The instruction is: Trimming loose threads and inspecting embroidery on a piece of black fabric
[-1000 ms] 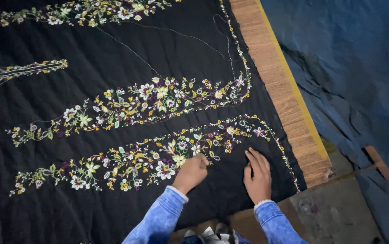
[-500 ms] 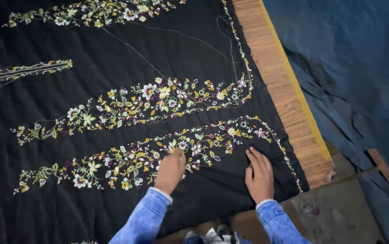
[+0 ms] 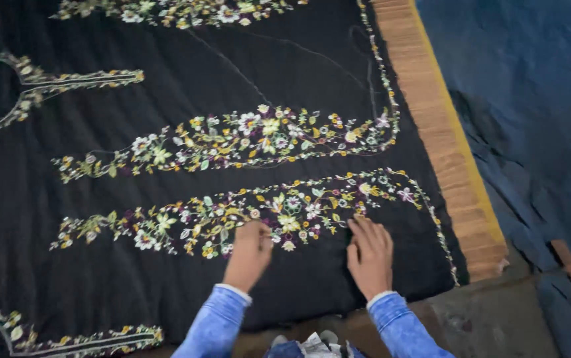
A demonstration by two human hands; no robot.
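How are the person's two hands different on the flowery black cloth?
The left hand is curled, fingers tucked onto the lower flower band; the right hand lies flat with fingers spread. The left hand touches the stitched flowers, while the right hand rests mostly on plain black cloth just below them. The left hand reaches further left. Both wear blue sleeves, hold nothing, and press on the same cloth.

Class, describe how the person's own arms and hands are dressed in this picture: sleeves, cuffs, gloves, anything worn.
Both arms wear long sleeves of mottled light-blue denim-like cloth, each ending in a paler cuff at the wrist. The left hand and right hand are bare: no gloves, and no rings, watch or bracelets can be made out at this sharpness.
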